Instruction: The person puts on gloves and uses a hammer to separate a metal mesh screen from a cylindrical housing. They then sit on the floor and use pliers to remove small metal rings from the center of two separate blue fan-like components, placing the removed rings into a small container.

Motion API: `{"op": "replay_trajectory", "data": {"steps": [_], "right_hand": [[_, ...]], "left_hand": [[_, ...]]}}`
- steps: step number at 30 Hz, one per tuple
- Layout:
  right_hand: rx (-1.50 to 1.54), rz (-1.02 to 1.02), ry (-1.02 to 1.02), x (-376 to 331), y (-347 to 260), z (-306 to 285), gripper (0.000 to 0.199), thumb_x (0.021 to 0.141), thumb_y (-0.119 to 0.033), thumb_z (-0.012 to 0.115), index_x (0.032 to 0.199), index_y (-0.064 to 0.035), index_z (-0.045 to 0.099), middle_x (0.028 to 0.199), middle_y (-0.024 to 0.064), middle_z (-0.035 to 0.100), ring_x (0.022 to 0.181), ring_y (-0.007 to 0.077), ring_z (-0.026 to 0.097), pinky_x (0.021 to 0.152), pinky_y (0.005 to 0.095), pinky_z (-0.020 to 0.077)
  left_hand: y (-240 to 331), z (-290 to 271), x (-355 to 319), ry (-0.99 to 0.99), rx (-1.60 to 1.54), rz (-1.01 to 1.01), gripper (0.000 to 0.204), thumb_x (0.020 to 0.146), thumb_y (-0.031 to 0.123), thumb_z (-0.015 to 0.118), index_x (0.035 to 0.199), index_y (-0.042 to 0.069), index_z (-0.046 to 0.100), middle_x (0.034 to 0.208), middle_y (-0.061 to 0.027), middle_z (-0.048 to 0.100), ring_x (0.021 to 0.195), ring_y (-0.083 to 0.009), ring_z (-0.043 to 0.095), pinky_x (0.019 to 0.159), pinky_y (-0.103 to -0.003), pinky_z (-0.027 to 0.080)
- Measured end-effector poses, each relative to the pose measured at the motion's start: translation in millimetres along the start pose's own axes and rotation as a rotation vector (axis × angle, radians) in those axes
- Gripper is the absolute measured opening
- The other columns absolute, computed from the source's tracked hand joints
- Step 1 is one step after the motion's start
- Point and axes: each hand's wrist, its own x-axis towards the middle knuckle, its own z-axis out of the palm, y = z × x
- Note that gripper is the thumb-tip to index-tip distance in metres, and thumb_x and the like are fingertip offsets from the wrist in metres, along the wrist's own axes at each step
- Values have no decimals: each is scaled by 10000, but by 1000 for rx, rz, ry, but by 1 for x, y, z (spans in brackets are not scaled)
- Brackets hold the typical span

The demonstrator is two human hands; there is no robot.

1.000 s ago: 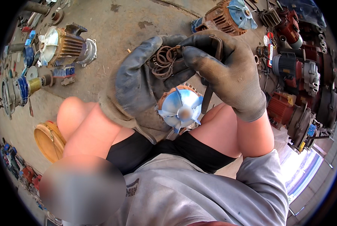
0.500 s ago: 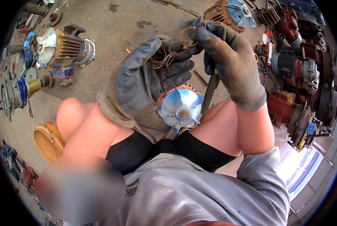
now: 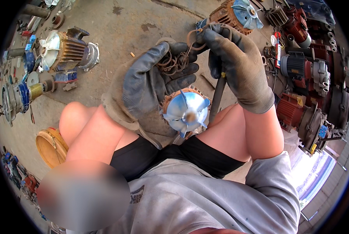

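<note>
My left hand (image 3: 145, 84), in a dark-coated work glove, is turned palm up with its fingers partly curled. It cradles a tangled bunch of rusty retaining rings (image 3: 173, 64). Beside it, my gloved right hand (image 3: 237, 62) is closed, pinching one larger rusty retaining ring (image 3: 191, 39) at its side, over the left fingertips. A dark tubular handle (image 3: 218, 95) with a yellow mark sticks out below the right fingers; its upper end is hidden by the glove. Beneath both hands stands a motor with a blue-and-silver fan (image 3: 186, 111), between my legs.
A ribbed motor (image 3: 69, 48) with a pale fan lies at the left, near a blue-and-yellow part (image 3: 26, 93). Another rusty motor (image 3: 227, 15) is at the top. Several red and grey motors (image 3: 295, 66) crowd the right. A round tan container (image 3: 51, 146) sits by my left knee.
The larger ring has come up and away from the bunch, showing more of its loop. The left fingers have shifted slightly, baring more of the rings. The right hand stays nearly in place.
</note>
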Motion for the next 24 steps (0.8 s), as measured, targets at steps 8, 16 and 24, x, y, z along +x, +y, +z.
{"op": "replay_trajectory", "data": {"steps": [8,16,24], "right_hand": [[-256,-271,-124,7,15,17,316,905,-166,766,1166,12,758,966,132,794,834,135,722,794,335,594],[-537,-286,-13,7,4,8,294,810,-143,811,1069,-15,760,939,182,763,850,294,758,784,378,593],[-715,-400,73,16,21,18,376,792,-189,824,1116,-28,720,958,204,739,904,384,740,802,445,600]], "left_hand": [[-2,-5,5,-80,-43,51,515,1149,389,421,1492,25,545,1461,-164,625,1316,-293,632,1128,-497,526],[5,-6,6,36,44,128,510,1148,395,412,1463,28,575,1441,-124,642,1321,-248,629,1126,-487,530],[-3,-8,12,40,-72,166,522,1167,373,375,1534,24,499,1531,-142,572,1394,-268,576,1172,-494,497]]}}
